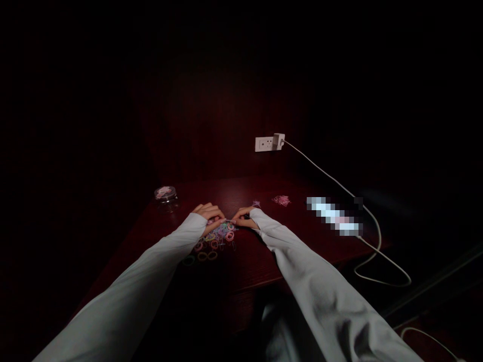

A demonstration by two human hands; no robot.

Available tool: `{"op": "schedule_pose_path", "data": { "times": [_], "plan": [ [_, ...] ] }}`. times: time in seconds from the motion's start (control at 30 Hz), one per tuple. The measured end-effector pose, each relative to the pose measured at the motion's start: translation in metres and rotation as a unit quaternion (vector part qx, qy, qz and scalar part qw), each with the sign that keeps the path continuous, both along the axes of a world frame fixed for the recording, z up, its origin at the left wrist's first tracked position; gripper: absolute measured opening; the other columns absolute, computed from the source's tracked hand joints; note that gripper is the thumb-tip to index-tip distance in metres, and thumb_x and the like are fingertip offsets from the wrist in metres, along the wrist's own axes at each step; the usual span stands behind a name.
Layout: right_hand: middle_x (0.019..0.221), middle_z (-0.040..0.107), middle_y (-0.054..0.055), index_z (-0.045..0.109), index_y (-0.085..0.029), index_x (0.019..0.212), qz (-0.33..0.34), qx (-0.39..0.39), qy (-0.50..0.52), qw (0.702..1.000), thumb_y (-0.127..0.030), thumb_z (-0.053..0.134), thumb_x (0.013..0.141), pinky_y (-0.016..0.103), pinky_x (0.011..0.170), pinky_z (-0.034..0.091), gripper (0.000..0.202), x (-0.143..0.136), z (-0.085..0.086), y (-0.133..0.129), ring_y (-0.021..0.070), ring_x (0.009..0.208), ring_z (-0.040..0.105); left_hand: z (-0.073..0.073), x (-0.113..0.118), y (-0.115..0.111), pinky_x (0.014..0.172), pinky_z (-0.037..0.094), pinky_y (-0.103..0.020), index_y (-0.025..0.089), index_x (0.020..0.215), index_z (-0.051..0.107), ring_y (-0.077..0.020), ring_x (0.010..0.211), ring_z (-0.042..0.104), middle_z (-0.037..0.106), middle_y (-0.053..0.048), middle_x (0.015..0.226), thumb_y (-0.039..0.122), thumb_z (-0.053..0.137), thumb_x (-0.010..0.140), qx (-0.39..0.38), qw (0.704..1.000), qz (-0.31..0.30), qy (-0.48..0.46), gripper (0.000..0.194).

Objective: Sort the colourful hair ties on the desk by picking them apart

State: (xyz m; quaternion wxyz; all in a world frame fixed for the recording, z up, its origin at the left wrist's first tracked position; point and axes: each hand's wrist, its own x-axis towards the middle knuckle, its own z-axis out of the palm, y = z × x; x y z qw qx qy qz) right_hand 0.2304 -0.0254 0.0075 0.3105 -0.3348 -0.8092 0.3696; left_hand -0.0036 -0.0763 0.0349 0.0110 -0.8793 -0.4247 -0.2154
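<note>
My left hand [211, 215] and my right hand [243, 217] meet over the dark red table [249, 261], fingers closed and fingertips almost touching. Something small and pale shows between them, too small to name. Beneath and in front of the hands lies a pile of small colourful bands [222, 232], partly hidden by my left hand. Several larger rings, orange, yellow and green, lie at the pile's near side, such as a yellow ring [213, 256]. Beyond my right hand are a little purple heap [256, 203] and a pink heap [281, 200].
A round clear container [166, 195] stands at the table's far left. On the right lies a lit, pixelated device [334, 216] with a white cable [320, 168] running to a charger [278, 141] in the wall socket [263, 144]. The surroundings are very dark.
</note>
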Motion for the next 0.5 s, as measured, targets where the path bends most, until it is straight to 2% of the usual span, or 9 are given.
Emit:
{"op": "schedule_pose_path", "data": {
  "times": [0.23, 0.5],
  "plan": [
    [0.075, 0.067, 0.0, 0.08, -0.019, 0.082, -0.01, -0.016, 0.0, 1.0, -0.034, 0.078, 0.077, 0.025, 0.062, 0.035, 0.017, -0.004, -0.009, 0.009, 0.0106, 0.064, 0.045, -0.003, -0.003, 0.003, 0.079, 0.036, -0.031, 0.022, 0.093, 0.072, -0.0185, 0.082, 0.054, 0.066, -0.002, 0.083, 0.04, 0.05, 0.103, 0.005, 1.0, -0.011, 0.002, 0.03],
    [0.078, 0.065, 0.0, 0.082, -0.02, 0.097, -0.013, -0.061, 0.039, 0.997, -0.034, 0.079, 0.075, 0.024, 0.062, 0.035, 0.026, -0.001, 0.002, -0.007, 0.0101, 0.064, 0.044, 0.0, 0.0, 0.0, 0.079, 0.036, -0.03, 0.022, 0.093, 0.072, -0.0191, 0.083, 0.053, 0.065, -0.002, 0.083, 0.036, 0.052, 0.101, -0.004, 1.0, 0.0, 0.011, 0.026]
  ]
}}
